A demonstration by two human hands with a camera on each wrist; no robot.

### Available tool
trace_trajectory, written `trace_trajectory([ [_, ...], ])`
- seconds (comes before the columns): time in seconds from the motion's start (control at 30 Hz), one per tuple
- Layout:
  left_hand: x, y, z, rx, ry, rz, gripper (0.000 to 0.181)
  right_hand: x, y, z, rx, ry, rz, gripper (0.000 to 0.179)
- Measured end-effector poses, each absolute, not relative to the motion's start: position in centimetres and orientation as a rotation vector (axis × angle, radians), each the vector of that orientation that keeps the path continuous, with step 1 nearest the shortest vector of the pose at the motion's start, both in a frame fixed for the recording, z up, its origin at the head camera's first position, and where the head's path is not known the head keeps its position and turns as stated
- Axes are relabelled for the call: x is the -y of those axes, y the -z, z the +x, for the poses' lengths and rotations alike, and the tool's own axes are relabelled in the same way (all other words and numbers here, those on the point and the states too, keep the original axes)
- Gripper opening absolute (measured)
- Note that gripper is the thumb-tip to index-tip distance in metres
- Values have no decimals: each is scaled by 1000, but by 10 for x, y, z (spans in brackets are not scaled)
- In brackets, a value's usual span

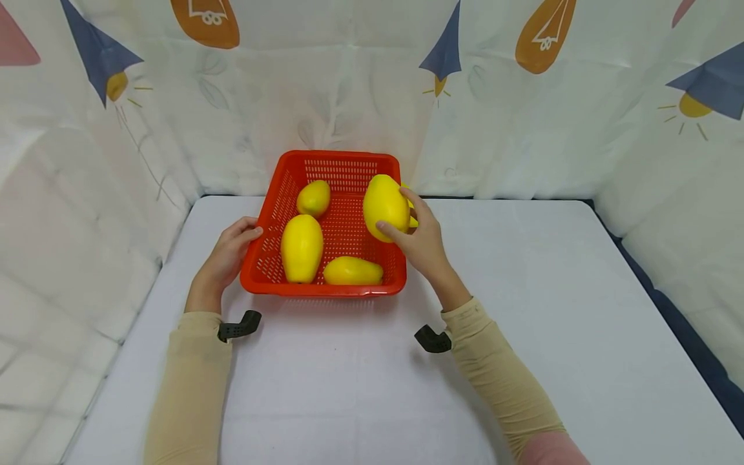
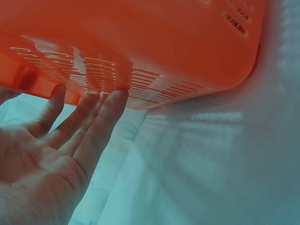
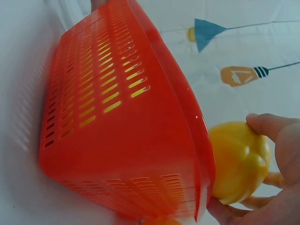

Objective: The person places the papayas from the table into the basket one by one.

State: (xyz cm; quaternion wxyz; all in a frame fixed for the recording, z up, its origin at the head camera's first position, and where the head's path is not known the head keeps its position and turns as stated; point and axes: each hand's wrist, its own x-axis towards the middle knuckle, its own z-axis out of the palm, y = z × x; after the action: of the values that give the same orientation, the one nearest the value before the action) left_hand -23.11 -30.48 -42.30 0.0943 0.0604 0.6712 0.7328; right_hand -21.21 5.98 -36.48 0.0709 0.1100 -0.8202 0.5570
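A red slotted plastic basket (image 1: 331, 290) stands on the table. My left hand (image 1: 232, 248) grips its left rim; in the left wrist view the fingers (image 2: 105, 112) reach along the wall beneath. Over the basket's right side my right hand (image 1: 427, 242) holds a large yellow fruit (image 1: 385, 203), lobed like a bell pepper in the right wrist view, between thumb and fingertips. Inside lie a small lemon-like fruit (image 1: 314, 198) at the back, a long papaya-like fruit (image 1: 302, 248) at the left and a mango-like fruit (image 1: 353, 271) lying sideways at the front.
A white cloth covers the table (image 1: 349, 387). Behind and beside it hangs a pale curtain (image 1: 378, 97) printed with rockets and bulbs. A black wrist mount (image 1: 239, 326) sits at my left cuff, another black mount (image 1: 433, 339) at my right.
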Motion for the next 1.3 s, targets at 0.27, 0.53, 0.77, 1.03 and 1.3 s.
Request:
trace_trajectory([
  [0.27,304,422,-231,-2034,-2144,145,19,-55,365,-212,2513,-1603,366,68],
  [0.53,304,423,-232,-2079,-2118,104,21,-53,367,-211,2482,-1528,478,42],
  [0.77,304,422,-232,-2089,-2107,101,22,-56,367,-211,2454,-1541,432,35],
  [1.03,305,422,-231,-2033,-2153,129,20,-64,367,-214,2439,-1588,343,36],
  [1.3,305,422,-230,-2057,-2133,103,20,-73,369,-218,2478,-1594,238,38],
])
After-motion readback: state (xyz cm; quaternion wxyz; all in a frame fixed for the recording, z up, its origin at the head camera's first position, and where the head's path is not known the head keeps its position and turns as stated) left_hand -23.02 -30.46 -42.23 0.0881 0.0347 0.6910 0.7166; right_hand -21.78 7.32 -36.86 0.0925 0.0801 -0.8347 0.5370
